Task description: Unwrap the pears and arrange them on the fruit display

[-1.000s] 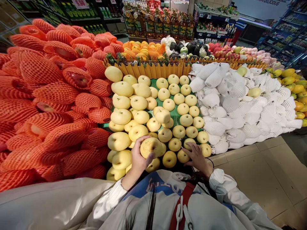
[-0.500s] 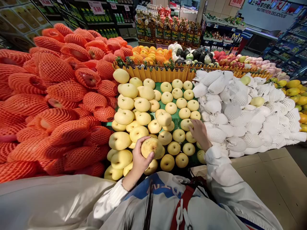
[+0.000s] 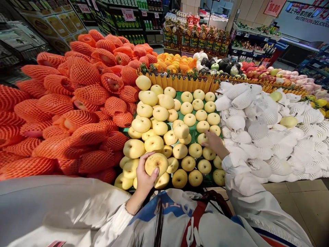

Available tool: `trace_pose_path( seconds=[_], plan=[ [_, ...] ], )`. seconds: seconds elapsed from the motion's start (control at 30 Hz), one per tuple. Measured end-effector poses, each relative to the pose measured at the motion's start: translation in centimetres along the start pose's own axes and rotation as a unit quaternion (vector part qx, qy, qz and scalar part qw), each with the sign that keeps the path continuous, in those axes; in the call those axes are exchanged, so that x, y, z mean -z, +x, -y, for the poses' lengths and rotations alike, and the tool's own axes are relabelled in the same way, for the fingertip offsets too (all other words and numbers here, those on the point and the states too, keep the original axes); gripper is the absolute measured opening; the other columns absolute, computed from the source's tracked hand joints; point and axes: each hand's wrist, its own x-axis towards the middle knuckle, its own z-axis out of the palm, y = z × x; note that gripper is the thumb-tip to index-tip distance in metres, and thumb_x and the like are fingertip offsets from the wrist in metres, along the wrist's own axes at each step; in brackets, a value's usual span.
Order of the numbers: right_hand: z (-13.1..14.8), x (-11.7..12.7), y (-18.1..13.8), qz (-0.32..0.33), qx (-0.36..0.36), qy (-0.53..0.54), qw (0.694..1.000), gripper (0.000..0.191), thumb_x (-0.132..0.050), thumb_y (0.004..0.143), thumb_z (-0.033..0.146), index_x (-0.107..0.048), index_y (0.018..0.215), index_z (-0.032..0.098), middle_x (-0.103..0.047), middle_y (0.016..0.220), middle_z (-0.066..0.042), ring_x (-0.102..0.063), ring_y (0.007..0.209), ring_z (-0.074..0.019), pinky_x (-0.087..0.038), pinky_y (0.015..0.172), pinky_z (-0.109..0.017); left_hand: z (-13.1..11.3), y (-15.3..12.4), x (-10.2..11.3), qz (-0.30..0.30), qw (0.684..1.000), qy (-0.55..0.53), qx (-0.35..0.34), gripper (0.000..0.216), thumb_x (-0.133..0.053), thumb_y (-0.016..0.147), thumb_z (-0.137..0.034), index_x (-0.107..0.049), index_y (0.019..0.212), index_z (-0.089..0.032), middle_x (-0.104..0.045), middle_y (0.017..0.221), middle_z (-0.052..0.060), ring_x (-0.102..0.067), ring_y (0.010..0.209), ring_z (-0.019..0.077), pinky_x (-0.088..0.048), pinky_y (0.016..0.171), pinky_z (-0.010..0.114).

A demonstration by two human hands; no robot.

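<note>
My left hand (image 3: pixel 144 176) is wrapped round a brownish-yellow pear (image 3: pixel 156 162) held just above the near edge of a pile of yellow pears (image 3: pixel 164 118) on green matting. My right hand (image 3: pixel 216 144) lies on the pears at the right side of the pile, fingers resting on one (image 3: pixel 203 138); whether it grips it I cannot tell. Both arms wear white sleeves.
Fruit in orange foam nets (image 3: pixel 77 113) is heaped on the left, fruit in white foam nets (image 3: pixel 262 127) on the right. A yellow picket divider (image 3: pixel 180 82) closes the back, with more fruit and bottle shelves (image 3: pixel 195 36) behind. Tiled floor (image 3: pixel 303 202) lies at the right.
My right hand moved from the near pears up and right into the pile, then settled there. The left hand kept hold of its pear. The view shifted slightly.
</note>
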Motion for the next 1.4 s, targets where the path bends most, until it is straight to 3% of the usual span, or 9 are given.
trace_pose_path(
  seconds=[0.13, 0.37, 0.47, 0.73, 0.83, 0.93, 1.03, 1.2, 1.4],
  plan=[
    [3.1, -0.5, -2.2, -0.025, 0.083, -0.033, 0.996, 0.056, -0.060, 0.096, -0.001, -0.060, 0.151, 0.010, -0.050, 0.167, -0.022, -0.051, 0.151, -0.0334, -0.042, 0.125, -0.046, 0.1, 0.1, 0.3, -0.002, 1.000, -0.011, -0.021, 0.062, -0.065, 0.097, -0.070, -0.065, 0.127, -0.016, -0.072, 0.117, 0.012, -0.073, 0.103, 0.0278, -0.061, 0.090, 0.041],
    [8.1, -3.4, -1.2, 0.033, 0.190, -0.134, 0.972, 0.035, -0.053, 0.100, 0.001, -0.071, 0.129, 0.009, -0.072, 0.127, -0.019, -0.064, 0.121, -0.0325, -0.052, 0.103, -0.045, -0.4, 1.6, -1.0, 0.019, 0.999, -0.031, -0.016, 0.056, -0.067, 0.098, -0.064, -0.065, 0.128, -0.017, -0.074, 0.120, 0.012, -0.073, 0.108, 0.0281, -0.061, 0.094, 0.042],
    [7.7, -2.6, -1.3, 0.027, 0.215, -0.138, 0.966, 0.034, -0.068, 0.094, 0.005, -0.070, 0.127, 0.012, -0.071, 0.128, -0.016, -0.061, 0.123, -0.0324, -0.050, 0.107, -0.045, -1.1, 2.2, -2.0, 0.036, 0.998, -0.034, -0.027, 0.054, -0.067, 0.099, -0.062, -0.065, 0.129, -0.017, -0.074, 0.121, 0.011, -0.073, 0.109, 0.0278, -0.061, 0.095, 0.041],
    [3.8, -0.3, -3.2, -0.014, 0.130, -0.045, 0.990, 0.092, -0.096, 0.072, 0.021, -0.058, 0.155, 0.014, -0.062, 0.148, -0.022, -0.064, 0.125, -0.0397, -0.060, 0.098, -0.050, -1.5, 3.8, -3.0, 0.049, 0.996, -0.033, -0.065, 0.054, -0.066, 0.099, -0.061, -0.065, 0.130, -0.017, -0.074, 0.119, 0.012, -0.073, 0.106, 0.0269, -0.062, 0.092, 0.040],
    [1.6, -0.6, -3.2, -0.066, 0.115, 0.059, 0.989, 0.081, -0.094, 0.073, 0.030, -0.062, 0.147, 0.018, -0.061, 0.149, -0.020, -0.064, 0.130, -0.0381, -0.063, 0.095, -0.048, -1.1, 4.3, -2.8, 0.038, 0.996, -0.031, -0.074, 0.054, -0.066, 0.099, -0.061, -0.064, 0.130, -0.017, -0.073, 0.120, 0.012, -0.073, 0.107, 0.0275, -0.061, 0.093, 0.042],
    [0.3, -2.1, -3.0, -0.171, 0.137, 0.214, 0.952, 0.072, -0.091, 0.075, 0.039, -0.060, 0.137, 0.020, -0.062, 0.146, -0.018, -0.063, 0.134, -0.0341, -0.059, 0.108, -0.050, -0.6, 4.4, -2.7, 0.036, 0.996, -0.032, -0.070, 0.053, -0.066, 0.099, -0.060, -0.064, 0.130, -0.017, -0.074, 0.120, 0.012, -0.073, 0.107, 0.0278, -0.061, 0.093, 0.042],
    [0.4, -4.4, -2.2, -0.162, 0.187, 0.279, 0.928, 0.074, -0.089, 0.077, 0.043, -0.057, 0.140, 0.023, -0.058, 0.153, -0.017, -0.058, 0.143, -0.0345, -0.050, 0.121, -0.056, -0.2, 4.5, -2.9, 0.040, 0.997, -0.036, -0.049, 0.052, -0.067, 0.098, -0.060, -0.065, 0.129, -0.018, -0.074, 0.120, 0.012, -0.073, 0.108, 0.0280, -0.061, 0.095, 0.043],
    [1.5, -6.2, -0.7, -0.040, 0.254, 0.209, 0.944, 0.063, -0.084, 0.083, 0.032, -0.064, 0.143, 0.024, -0.064, 0.150, -0.014, -0.060, 0.141, -0.0335, -0.048, 0.123, -0.055, 0.0, 4.5, -3.1, 0.060, 0.997, -0.040, -0.007, 0.055, -0.068, 0.095, -0.061, -0.064, 0.128, -0.018, -0.073, 0.121, 0.013, -0.072, 0.111, 0.0286, -0.061, 0.098, 0.045],
    [2.1, -4.5, -0.8, -0.045, 0.283, -0.059, 0.956, 0.078, -0.085, 0.085, 0.014, -0.057, 0.157, 0.021, -0.067, 0.138, -0.013, -0.061, 0.133, -0.0340, -0.028, 0.135, -0.062, 0.1, 4.5, -2.6, 0.070, 0.996, -0.030, 0.035, 0.060, -0.069, 0.089, -0.066, -0.063, 0.125, -0.018, -0.073, 0.121, 0.013, -0.072, 0.113, 0.0306, -0.061, 0.101, 0.048]
  ],
)
